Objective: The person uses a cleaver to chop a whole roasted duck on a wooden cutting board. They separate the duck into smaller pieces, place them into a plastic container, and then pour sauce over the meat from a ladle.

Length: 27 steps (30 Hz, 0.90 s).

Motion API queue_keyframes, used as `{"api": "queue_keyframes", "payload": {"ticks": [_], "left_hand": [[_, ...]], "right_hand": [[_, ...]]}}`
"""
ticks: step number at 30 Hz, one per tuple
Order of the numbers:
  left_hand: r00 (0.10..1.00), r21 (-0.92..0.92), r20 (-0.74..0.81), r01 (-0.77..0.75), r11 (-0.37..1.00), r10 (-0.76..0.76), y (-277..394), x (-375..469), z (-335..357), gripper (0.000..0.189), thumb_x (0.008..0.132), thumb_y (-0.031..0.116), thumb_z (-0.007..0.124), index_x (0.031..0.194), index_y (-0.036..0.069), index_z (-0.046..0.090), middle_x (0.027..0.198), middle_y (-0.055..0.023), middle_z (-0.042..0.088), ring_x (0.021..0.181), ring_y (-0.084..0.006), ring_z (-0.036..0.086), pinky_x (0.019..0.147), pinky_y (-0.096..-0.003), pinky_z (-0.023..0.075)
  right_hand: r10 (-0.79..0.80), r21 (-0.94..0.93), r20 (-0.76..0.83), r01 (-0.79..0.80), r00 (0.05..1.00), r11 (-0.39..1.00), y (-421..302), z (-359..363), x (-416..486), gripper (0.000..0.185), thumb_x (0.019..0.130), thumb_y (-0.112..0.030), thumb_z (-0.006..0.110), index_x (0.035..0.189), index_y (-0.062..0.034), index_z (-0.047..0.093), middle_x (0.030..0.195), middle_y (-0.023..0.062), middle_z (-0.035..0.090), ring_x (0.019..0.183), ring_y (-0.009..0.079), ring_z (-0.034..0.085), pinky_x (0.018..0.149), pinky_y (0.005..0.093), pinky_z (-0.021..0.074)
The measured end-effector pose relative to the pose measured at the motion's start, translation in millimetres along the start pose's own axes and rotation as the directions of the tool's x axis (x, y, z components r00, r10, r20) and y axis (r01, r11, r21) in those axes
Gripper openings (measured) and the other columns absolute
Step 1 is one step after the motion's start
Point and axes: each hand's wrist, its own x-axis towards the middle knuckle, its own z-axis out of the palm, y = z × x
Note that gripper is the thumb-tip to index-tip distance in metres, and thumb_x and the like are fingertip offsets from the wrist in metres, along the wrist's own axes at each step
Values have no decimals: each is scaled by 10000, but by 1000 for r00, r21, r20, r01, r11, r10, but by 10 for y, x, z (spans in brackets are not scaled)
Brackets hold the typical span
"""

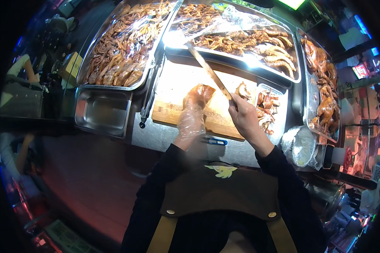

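In a clear plastic glove, my left hand (192, 121) holds a glossy brown piece of roast poultry (200, 94) down on a wooden chopping board (164, 114). My bare right hand (245, 118) grips a chopping knife (210, 71), seen nearly edge-on. It slants up and left over the board, and its far end is lost in glare. Another piece of cooked poultry (243, 90) lies at the board's right side, just beyond my right hand. Beside the board, chopped meat pieces (266, 102) sit in a small tray, partly hidden by that hand.
Film-covered trays of cooked meat (120, 53) (237, 41) border the board's left and far sides. Whole roast birds (326, 101) lie in the right tray. Metal tongs (148, 98) lie left, near a metal pan (103, 110). A blue-handled tool (217, 141) lies at the near edge.
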Motion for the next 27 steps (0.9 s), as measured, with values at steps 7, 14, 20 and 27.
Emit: {"api": "queue_keyframes", "payload": {"ticks": [7,14,20,27], "left_hand": [[996,174,-83,31,984,-17,-127,-87,43,361,974,231,466,1295,67,482,1030,-150,617,866,-254,625,732,-368,492],[936,618,82,-318,719,342,19,-152,-63,520,966,228,469,1383,-47,324,925,-201,639,737,-327,638,677,-416,496],[997,519,50,-81,851,65,-12,-183,-31,547,975,242,442,1434,6,261,1042,-211,640,865,-383,633,744,-463,490],[988,517,27,-142,844,150,-83,-228,-67,604,957,299,494,1449,39,261,952,-229,638,855,-379,633,739,-451,493]], "right_hand": [[252,-304,322,-153,913,940,462,477,-64,201,835,-140,524,786,33,613,747,250,629,723,438,632,683,489,506],[276,-295,460,-148,844,944,556,561,-12,248,837,-204,532,831,31,611,729,262,632,716,430,637,682,507,506],[351,-302,391,-241,851,922,539,733,67,222,826,-172,536,811,38,605,746,269,631,719,417,635,699,493,503],[366,-107,290,-350,884,930,681,492,39,264,908,-191,535,845,57,601,590,200,593,527,311,620,514,409,497]]}}
